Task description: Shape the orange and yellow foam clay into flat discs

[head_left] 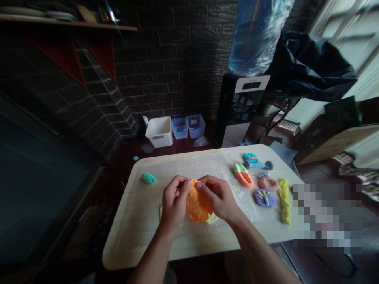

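Observation:
Between my two hands is a flattened orange piece of modelling clay (199, 204), pinched at its far edge. My left hand (175, 197) grips its left side with thumb and fingers. On the right side, my right hand (217, 196) holds it the same way, thumb on top. Pale yellow clay (212, 217) shows below the orange piece, partly hidden by it and by my hands; whether the two touch I cannot tell. A lump of teal-green clay (149, 178) lies to the far left on the bubble wrap (133, 213).
Shaped clay pieces lie at the table's right: an orange and green U (243, 176), a purple disc (264, 198), a pink ring (269, 183), a blue-grey dumbbell (258, 165) and a yellow strip (284, 202). Beyond the table (133, 258) stand plastic bins (160, 132) and a water dispenser (237, 110).

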`<action>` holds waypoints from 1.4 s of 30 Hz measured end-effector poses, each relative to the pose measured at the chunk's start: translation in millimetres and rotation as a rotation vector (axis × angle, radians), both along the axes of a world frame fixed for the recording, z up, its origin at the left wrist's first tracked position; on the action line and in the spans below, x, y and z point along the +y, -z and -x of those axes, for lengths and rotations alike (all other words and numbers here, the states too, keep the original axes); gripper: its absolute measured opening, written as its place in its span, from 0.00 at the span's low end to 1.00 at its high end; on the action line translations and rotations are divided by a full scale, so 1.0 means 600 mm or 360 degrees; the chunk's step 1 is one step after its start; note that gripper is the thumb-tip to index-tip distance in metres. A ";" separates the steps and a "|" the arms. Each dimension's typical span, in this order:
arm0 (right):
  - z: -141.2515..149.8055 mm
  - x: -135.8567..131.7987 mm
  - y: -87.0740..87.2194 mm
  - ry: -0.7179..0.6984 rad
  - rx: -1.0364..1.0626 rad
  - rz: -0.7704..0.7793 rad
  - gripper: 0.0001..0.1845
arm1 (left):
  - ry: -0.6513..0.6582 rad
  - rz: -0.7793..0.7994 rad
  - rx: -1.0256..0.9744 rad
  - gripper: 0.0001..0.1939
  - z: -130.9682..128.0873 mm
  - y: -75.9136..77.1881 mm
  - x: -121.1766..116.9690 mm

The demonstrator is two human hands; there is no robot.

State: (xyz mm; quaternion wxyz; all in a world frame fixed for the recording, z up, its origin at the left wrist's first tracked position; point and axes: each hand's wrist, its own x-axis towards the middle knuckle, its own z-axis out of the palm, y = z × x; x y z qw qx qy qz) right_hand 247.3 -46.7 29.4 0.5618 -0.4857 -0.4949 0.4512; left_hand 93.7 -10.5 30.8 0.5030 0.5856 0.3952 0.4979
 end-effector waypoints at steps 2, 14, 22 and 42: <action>0.001 0.000 -0.001 0.0026 -0.0024 -0.0029 0.22 | 0.0101 0.0012 -0.0019 0.12 -0.001 0.001 0.001; 0.014 0.003 -0.005 -0.0049 0.0087 0.0006 0.26 | 0.0064 0.0021 0.0101 0.14 0.015 0.007 -0.001; 0.016 0.006 -0.002 -0.0115 0.0291 0.0169 0.27 | -0.0116 -0.0155 0.0292 0.15 0.014 -0.002 0.000; 0.011 0.014 0.014 0.0013 0.0598 0.0254 0.20 | -0.0339 0.0063 -0.0006 0.17 0.014 0.006 0.011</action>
